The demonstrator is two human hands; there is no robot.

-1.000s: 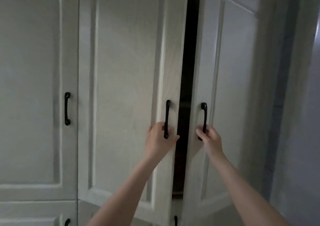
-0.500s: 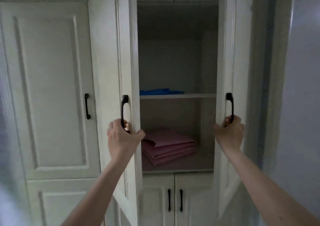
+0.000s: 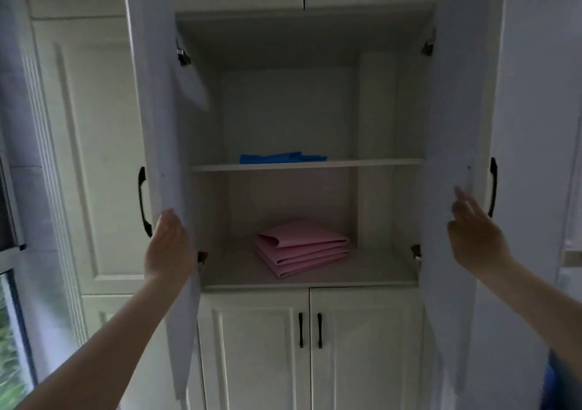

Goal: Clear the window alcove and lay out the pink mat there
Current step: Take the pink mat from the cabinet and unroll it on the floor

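Observation:
A folded pink mat [image 3: 300,247] lies on the lower shelf [image 3: 378,275] of an open white cupboard. Both cupboard doors stand wide, edge-on to me. My left hand [image 3: 168,247] rests against the edge of the left door [image 3: 154,126], fingers straight, below its black handle [image 3: 143,201]. My right hand [image 3: 475,233] is flat against the inner side of the right door [image 3: 453,110], fingers apart, holding nothing. The mat sits between my two hands, farther in.
A folded blue cloth [image 3: 280,157] lies on the upper shelf [image 3: 362,163]. Closed cupboard doors with black handles [image 3: 310,329] are below and more are above. A window [image 3: 9,331] with greenery outside is at the far left.
Both doors have swung from barely ajar to fully wide. My hands have let go of the handles and now lie flat on the doors. The pink mat and blue cloth came into view.

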